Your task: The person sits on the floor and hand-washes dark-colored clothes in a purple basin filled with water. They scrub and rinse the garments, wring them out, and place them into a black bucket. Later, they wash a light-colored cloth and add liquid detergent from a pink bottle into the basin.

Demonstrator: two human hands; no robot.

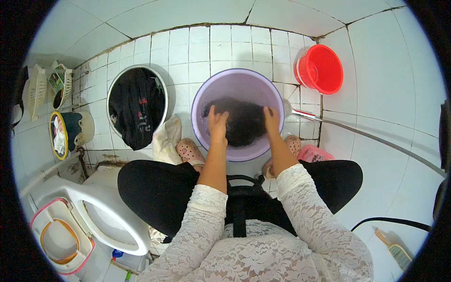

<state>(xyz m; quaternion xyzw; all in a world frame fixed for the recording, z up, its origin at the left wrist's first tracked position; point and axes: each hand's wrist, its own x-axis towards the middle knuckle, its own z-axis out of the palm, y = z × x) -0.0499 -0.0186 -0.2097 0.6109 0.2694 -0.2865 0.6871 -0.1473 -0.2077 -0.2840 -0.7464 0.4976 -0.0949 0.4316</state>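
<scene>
A round purple plastic basin (pixel 238 155) stands on the tiled floor between my feet, with a dark cloth item (pixel 245 123) lying in water inside it. My left hand (pixel 217 123) is at the left side of the cloth, and my right hand (pixel 270 120) is at its right edge, near the basin's wall. The fingers of both hands are partly bent, and whether they grip the cloth does not show clearly. To the left, a metal basin (pixel 110 121) holds a black garment (pixel 135 105) with red and grey print, part of it hanging over the rim.
A shower head (pixel 288 107) with a hose touches the basin's right side. Beyond it stands a red bucket (pixel 322 68). A pale cloth (pixel 168 139) lies by my left clog (pixel 189 151). A toilet (pixel 112 218) and a waste bin (pixel 75 130) are at left, a pink plastic item (pixel 314 153) at right.
</scene>
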